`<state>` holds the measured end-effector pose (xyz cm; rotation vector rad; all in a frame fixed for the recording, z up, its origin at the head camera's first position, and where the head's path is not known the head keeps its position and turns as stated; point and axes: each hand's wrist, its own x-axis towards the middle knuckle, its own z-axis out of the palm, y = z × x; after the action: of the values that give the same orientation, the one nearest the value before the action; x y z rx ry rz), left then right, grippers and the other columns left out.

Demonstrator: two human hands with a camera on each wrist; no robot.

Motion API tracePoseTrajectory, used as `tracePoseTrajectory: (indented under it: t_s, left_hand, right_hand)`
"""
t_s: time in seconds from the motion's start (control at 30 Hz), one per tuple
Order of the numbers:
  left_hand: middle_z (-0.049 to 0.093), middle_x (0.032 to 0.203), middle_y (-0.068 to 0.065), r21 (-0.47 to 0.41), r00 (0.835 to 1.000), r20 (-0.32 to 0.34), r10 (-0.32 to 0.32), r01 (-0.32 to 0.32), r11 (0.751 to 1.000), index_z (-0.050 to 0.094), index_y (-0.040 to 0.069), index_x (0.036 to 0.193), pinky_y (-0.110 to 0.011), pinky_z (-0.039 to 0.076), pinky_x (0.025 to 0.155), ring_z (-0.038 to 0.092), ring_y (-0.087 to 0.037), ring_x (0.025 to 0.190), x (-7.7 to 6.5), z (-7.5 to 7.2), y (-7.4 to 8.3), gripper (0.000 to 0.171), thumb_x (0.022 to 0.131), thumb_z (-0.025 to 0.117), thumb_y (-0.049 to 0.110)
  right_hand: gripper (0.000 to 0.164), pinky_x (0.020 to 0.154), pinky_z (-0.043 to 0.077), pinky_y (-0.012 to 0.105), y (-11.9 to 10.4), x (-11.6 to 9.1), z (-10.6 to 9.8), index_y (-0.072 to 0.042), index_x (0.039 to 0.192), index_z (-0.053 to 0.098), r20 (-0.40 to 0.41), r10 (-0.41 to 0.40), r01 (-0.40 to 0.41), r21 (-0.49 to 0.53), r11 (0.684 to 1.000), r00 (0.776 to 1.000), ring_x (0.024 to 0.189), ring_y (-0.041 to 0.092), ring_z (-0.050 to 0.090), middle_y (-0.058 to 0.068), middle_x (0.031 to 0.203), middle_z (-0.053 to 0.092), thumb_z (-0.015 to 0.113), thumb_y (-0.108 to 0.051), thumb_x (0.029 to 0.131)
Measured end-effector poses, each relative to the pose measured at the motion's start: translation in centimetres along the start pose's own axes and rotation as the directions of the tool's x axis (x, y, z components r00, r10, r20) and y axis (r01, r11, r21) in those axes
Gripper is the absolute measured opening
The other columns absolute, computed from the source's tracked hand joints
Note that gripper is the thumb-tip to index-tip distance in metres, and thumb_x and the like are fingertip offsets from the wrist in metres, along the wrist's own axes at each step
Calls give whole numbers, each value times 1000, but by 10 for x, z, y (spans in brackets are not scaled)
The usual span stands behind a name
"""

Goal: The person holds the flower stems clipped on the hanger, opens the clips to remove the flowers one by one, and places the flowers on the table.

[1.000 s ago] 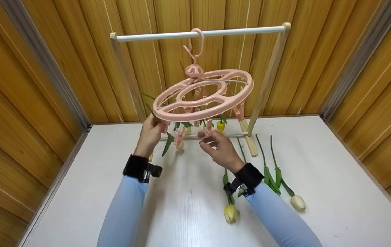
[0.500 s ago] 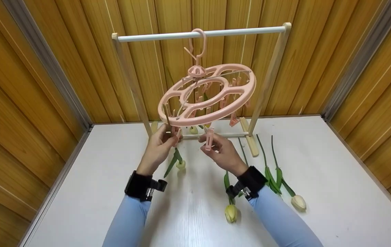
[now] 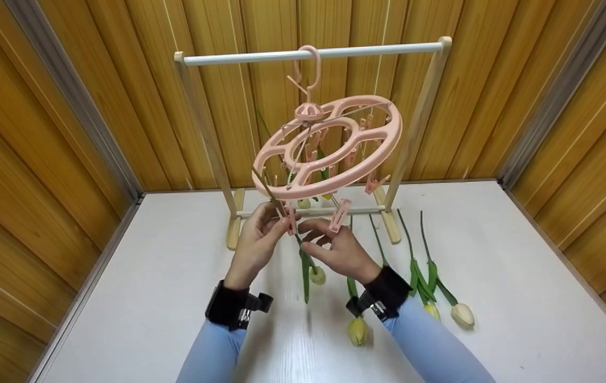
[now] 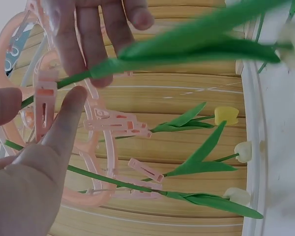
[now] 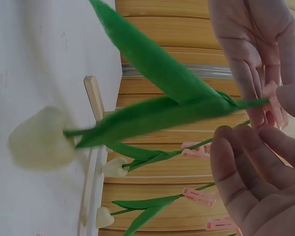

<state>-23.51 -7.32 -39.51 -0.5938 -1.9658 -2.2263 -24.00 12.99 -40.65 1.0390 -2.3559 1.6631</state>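
Observation:
A pink clip hanger (image 3: 329, 183) hangs tilted from the rack's bar. In the head view my left hand (image 3: 260, 234) pinches a pink clothespin (image 3: 292, 219) below its near rim. A white tulip (image 3: 317, 275) hangs head down there, its stem running through that clothespin. My right hand (image 3: 343, 247) is beside the stem, fingers loosely bent; in the right wrist view its thumb is near the clothespin. Another clothespin (image 3: 340, 215) dangles in front of its knuckles. In the left wrist view, white and yellow tulips (image 4: 227, 115) hang from other clothespins (image 4: 120, 124).
The wooden rack (image 3: 425, 117) with its white bar (image 3: 377, 50) stands at the back of the white table (image 3: 175, 319). Several tulips lie at right, among them a white one (image 3: 462, 315) and a yellowish one (image 3: 358, 331). Wooden panels (image 3: 122, 96) enclose the table.
My left hand has moved right and nearer with the clothespin and white tulip, towards my right hand. The hanger has turned and shifted right. My right hand has dropped slightly, away from the rim.

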Motion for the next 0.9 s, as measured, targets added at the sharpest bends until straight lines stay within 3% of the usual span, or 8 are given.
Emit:
tracePoseTrajectory:
  t_s: [0.2, 0.3, 0.47, 0.57, 0.9]
  left_hand:
    - [67, 115, -27, 4, 994, -50, 102, -102, 995, 52, -13, 127, -35, 58, 91, 71, -22, 104, -2, 7, -7, 28, 103, 59, 0]
    - [67, 112, -27, 38, 990, -79, 120, -118, 992, 53, -13, 123, -34, 58, 89, 70, -18, 100, -5, 9, -8, 25, 102, 59, -1]
    - [64, 121, -25, 119, 987, -111, 116, -103, 988, 55, -12, 125, -28, 53, 97, 67, -26, 113, -8, 11, -9, 26, 102, 59, 0]
    - [63, 125, -26, 114, 985, -126, 114, -100, 988, 54, -12, 125, -28, 52, 101, 65, -28, 118, -10, 12, -9, 26, 103, 59, 0]
    - [64, 120, -23, 39, 970, -188, 155, -150, 988, 56, -12, 121, -26, 54, 91, 67, -17, 104, -19, 15, -8, 23, 102, 60, -1]
  right_hand:
    - [25, 83, 55, 34, 2, -3, 4, -2, 122, 69, 34, 6, -3, -81, 997, 999, 101, 28, 69, 13, 113, 73, 69, -10, 99]
    - [23, 84, 56, 34, 2, -2, 6, -2, 120, 69, 39, 10, -7, -74, 997, 999, 100, 28, 69, 14, 112, 73, 68, -9, 99]
    - [18, 82, 56, 33, 3, -2, 8, -3, 114, 70, 26, 29, -27, -73, 997, 999, 95, 27, 69, 13, 107, 73, 68, -6, 97]
    - [14, 81, 56, 32, 3, -2, 8, -4, 111, 70, 26, 50, -48, -76, 996, 998, 94, 27, 70, 12, 105, 73, 68, -7, 97]
    - [12, 76, 52, 28, 8, -4, 9, -5, 108, 72, 52, 46, -40, -115, 993, 998, 90, 23, 70, 9, 100, 71, 69, -8, 97]
